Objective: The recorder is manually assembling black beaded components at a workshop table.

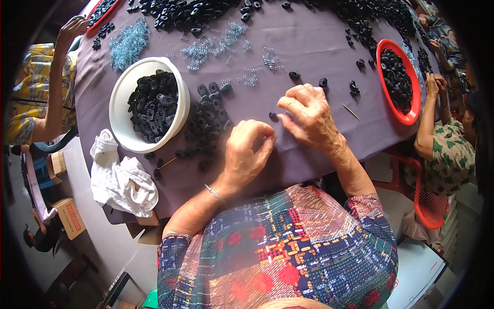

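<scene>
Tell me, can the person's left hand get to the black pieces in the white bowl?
Probably yes: the left hand is near the white bowl, and no lid covers the black pieces. Loose black parts lie between, but they look low enough to pass over.

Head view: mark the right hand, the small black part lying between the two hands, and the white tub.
Right hand (311,116): head view, back of the hand.
Small black part (273,116): head view, its upper side.
White tub (118,106): head view, left inner wall.
</scene>
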{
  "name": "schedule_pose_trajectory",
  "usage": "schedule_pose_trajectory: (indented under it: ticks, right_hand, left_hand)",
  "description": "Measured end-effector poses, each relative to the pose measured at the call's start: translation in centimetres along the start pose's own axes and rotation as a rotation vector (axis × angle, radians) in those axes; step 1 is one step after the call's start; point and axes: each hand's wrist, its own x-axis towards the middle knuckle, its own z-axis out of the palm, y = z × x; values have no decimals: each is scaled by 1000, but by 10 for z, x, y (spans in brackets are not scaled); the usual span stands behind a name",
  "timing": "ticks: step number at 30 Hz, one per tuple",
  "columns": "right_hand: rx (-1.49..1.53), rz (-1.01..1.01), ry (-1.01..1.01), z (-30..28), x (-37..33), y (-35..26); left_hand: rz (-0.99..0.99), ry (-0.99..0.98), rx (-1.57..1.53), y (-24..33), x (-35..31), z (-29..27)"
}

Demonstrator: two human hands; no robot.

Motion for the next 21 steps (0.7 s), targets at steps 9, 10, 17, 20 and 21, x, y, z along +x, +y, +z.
schedule_pose_trajectory:
  ticks: [9,10,17,20,21]
  right_hand:
    - [-22,-26,15,12,-6,-7]
    - [-20,-26,14,12,-6,-8]
    - [102,-29,192,5,-16,-17]
    - [125,-55,228,2,-19,-23]
    - [125,-53,229,1,-20,-24]
  left_hand:
    - [-213,120,-241,-1,-3,1]
    - [-216,113,-233,-1,-3,0]
    - [-230,36,-235,-2,-3,-4]
    - [-244,71,-315,4,-1,-3]
    - [-244,69,-314,6,-1,-5]
